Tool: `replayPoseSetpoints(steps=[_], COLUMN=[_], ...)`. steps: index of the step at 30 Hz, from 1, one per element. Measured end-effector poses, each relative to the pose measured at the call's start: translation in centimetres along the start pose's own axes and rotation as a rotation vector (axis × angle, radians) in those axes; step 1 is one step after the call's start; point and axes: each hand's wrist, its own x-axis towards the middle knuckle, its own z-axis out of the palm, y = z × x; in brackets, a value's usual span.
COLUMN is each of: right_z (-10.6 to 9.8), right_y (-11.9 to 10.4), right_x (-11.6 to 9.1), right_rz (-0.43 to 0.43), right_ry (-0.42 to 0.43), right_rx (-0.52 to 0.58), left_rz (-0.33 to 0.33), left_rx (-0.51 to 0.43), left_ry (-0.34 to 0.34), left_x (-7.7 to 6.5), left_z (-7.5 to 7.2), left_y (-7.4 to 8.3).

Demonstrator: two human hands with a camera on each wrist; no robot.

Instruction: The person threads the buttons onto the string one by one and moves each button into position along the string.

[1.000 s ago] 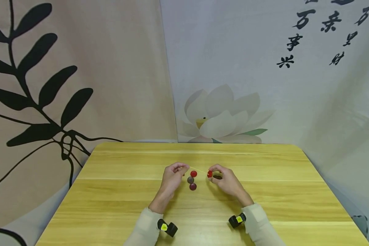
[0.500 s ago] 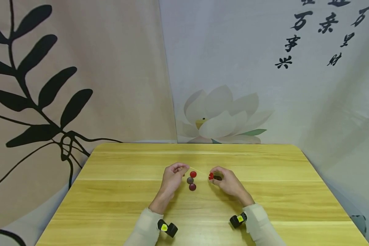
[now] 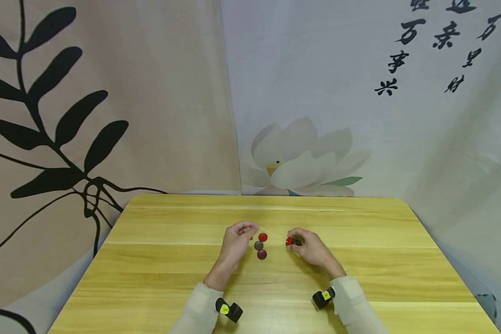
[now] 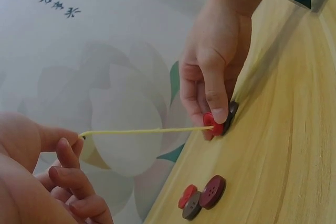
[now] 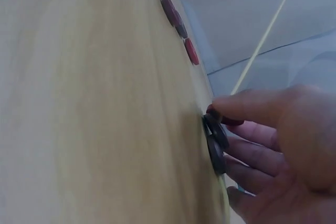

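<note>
Thumb and forefinger of my left hand (image 3: 237,235) pinch the end of a yellow string (image 4: 147,130). It runs taut to a red button (image 4: 211,125), threaded on the string and pinched by my right hand (image 3: 311,247). Dark buttons (image 5: 216,153) sit against the red one, under the right fingers, and the string shows again below them in the right wrist view. Between the hands, three loose buttons lie in a short row on the table: a red button (image 3: 262,237), a grey button (image 3: 259,246) and a maroon button (image 3: 261,254).
The wooden table (image 3: 171,273) reaches back to a hanging cloth (image 3: 317,83) printed with a lotus and black characters. Black leaves are printed on the cloth at left. Both wrists carry small black cameras.
My right hand has drifted slightly right and toward me, and its red button now sits closer to the dark ones. My left hand keeps its pinch on the string, almost still.
</note>
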Motion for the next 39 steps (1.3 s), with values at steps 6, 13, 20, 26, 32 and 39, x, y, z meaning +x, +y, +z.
replayPoseSetpoints(steps=[6, 13, 20, 26, 32, 39], right_z=[0.0, -0.3, -0.2, 0.0, 0.1, 0.0], right_y=[0.0, -0.5, -0.4, -0.5, -0.7, -1.0], right_x=[0.0, 0.0, 0.1, 0.0, 0.0, 0.1], right_rz=[0.034, 0.065, 0.057, 0.060, 0.059, 0.081], right_ry=[0.010, 0.029, 0.029, 0.029, 0.028, 0.022], right_rx=[-0.001, -0.042, -0.063, -0.051, -0.044, -0.089], left_rz=[-0.009, 0.003, -0.008, -0.006, -0.004, -0.016], left_rx=[0.000, 0.003, 0.006, 0.010, 0.014, 0.018], left_ry=[0.009, -0.015, -0.006, -0.008, -0.012, -0.023], left_x=[-0.1, 0.0, 0.0, -0.2, -0.2, -0.2], left_z=[0.2, 0.3, 0.3, 0.3, 0.3, 0.3], left_y=[0.1, 0.2, 0.1, -0.1, -0.1, -0.1])
